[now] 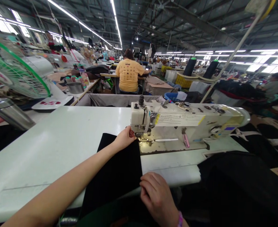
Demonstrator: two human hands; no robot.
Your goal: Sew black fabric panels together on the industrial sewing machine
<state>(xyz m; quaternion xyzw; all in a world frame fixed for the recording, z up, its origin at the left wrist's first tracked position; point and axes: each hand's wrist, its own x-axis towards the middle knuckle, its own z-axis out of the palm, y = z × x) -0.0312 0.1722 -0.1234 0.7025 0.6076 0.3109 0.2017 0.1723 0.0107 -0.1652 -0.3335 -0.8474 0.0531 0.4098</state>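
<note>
A black cloth panel lies on the pale table and hangs over its front edge toward me. Its right side runs up to the needle area of a white sewing machine. My left hand is closed beside the presser foot, above the cloth's far right corner; whatever its fingertips pinch is hidden. At the near right edge of the cloth, my right hand has curled fingers closed on that edge. A lit metal needle plate shows just right of my left fingertips.
Pink-handled snips and a white stick-like tool lie on the machine bed. Dark cloth is heaped at right. A green-rimmed fan and a steel flask stand left. A person in yellow sits ahead.
</note>
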